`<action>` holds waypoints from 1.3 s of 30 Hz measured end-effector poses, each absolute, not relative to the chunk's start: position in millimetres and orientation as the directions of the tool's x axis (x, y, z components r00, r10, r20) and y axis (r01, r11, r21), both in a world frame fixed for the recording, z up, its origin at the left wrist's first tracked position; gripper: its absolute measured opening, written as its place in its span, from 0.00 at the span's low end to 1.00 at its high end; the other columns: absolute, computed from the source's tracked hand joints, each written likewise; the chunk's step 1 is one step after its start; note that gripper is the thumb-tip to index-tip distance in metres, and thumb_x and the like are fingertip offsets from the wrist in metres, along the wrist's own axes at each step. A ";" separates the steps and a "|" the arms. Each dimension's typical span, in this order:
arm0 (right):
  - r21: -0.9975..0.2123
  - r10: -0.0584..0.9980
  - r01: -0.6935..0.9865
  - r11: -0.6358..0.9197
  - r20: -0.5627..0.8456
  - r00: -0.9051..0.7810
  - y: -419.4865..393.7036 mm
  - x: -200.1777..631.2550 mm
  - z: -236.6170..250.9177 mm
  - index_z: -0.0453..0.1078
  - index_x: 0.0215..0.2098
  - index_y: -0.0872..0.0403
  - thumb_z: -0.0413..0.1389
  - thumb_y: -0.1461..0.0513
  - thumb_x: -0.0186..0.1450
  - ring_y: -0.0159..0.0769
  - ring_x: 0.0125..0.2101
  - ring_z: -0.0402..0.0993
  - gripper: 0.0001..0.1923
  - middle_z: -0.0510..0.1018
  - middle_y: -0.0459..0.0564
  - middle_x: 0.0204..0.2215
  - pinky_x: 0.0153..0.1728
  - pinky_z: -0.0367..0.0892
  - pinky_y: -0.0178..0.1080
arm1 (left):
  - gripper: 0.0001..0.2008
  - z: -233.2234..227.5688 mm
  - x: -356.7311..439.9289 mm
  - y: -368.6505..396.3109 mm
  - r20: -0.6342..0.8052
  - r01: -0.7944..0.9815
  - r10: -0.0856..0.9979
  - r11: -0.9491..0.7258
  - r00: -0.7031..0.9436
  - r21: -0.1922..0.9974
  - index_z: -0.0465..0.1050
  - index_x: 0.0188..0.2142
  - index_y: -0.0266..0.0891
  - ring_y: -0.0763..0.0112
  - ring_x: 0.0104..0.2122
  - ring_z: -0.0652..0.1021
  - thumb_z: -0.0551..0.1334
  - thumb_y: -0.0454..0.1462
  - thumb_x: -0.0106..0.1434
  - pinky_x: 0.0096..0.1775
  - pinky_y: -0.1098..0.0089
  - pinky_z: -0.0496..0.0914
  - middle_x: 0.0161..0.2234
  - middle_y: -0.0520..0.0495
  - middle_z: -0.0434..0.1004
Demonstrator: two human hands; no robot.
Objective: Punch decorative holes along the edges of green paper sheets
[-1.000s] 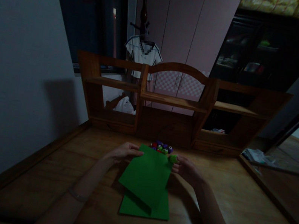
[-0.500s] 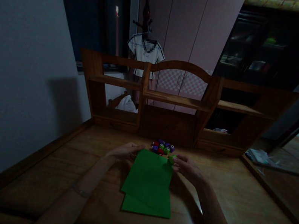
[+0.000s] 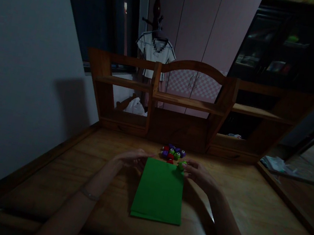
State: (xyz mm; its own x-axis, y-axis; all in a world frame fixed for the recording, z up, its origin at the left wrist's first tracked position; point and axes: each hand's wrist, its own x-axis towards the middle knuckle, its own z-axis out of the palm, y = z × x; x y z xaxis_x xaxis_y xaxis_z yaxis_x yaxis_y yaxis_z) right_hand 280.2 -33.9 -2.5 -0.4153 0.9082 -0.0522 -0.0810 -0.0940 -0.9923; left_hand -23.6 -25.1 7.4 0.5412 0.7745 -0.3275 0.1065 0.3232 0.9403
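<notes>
Two green sheets of paper lie stacked on the wooden desk, their edges nearly lined up, with a thin strip of the lower one showing at the front. My left hand is at the upper left corner of the stack, fingers stretched and apart around that corner; whether they touch the paper is hard to see. Between the fingertips of my right hand is a small green toy with an eye, at the upper right corner of the paper. Just behind the sheets sits a cluster of small red, purple and green toys with round eyes.
A wooden shelf unit stands along the back of the desk. The wall borders the left side. Plastic bags lie beyond the right edge. Behind the shelf, a shirt hangs on a stand. The room is dim.
The upper green sheet has turned and shifted so that it now covers most of the lower one. My right hand still holds the green toy. The view has shifted slightly.
</notes>
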 end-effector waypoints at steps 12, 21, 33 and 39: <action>-0.996 0.892 -0.031 -0.086 -0.063 -0.447 -31.1 283.3 -5.1 0.72 0.39 0.53 0.62 0.56 0.56 0.35 0.37 0.69 0.14 0.73 0.50 0.38 0.33 0.65 0.34 | 0.25 11.2 -27.6 -23.6 -0.375 0.123 0.728 0.376 0.574 0.918 0.76 0.31 0.30 0.64 0.27 0.78 0.61 0.53 0.52 0.30 0.65 0.73 0.28 0.40 0.78; -0.996 0.894 -0.029 -0.087 -0.065 -0.443 -29.2 283.7 -7.9 0.72 0.39 0.52 0.62 0.56 0.56 0.34 0.36 0.68 0.14 0.72 0.50 0.38 0.33 0.65 0.34 | 0.23 7.1 -29.3 -20.4 -0.334 0.111 0.739 0.335 0.586 0.936 0.76 0.31 0.30 0.63 0.28 0.78 0.62 0.52 0.53 0.31 0.65 0.73 0.30 0.38 0.78; -0.996 0.896 -0.027 -0.088 -0.068 -0.438 -32.1 281.8 -2.2 0.72 0.40 0.53 0.63 0.54 0.54 0.36 0.37 0.69 0.18 0.72 0.52 0.39 0.35 0.66 0.36 | 0.21 5.2 -36.0 -25.1 -0.177 0.034 0.754 0.202 0.632 0.979 0.75 0.36 0.29 0.69 0.29 0.77 0.67 0.46 0.51 0.33 0.72 0.69 0.31 0.40 0.78; -0.994 0.893 -0.060 -0.093 -0.057 -0.446 -32.8 282.8 -2.3 0.72 0.40 0.53 0.62 0.56 0.56 0.34 0.37 0.68 0.14 0.72 0.50 0.39 0.35 0.65 0.35 | 0.21 -1.8 -36.1 -17.3 -0.124 -0.027 0.764 0.182 0.633 0.983 0.75 0.38 0.29 0.71 0.28 0.77 0.67 0.45 0.51 0.32 0.73 0.70 0.30 0.40 0.78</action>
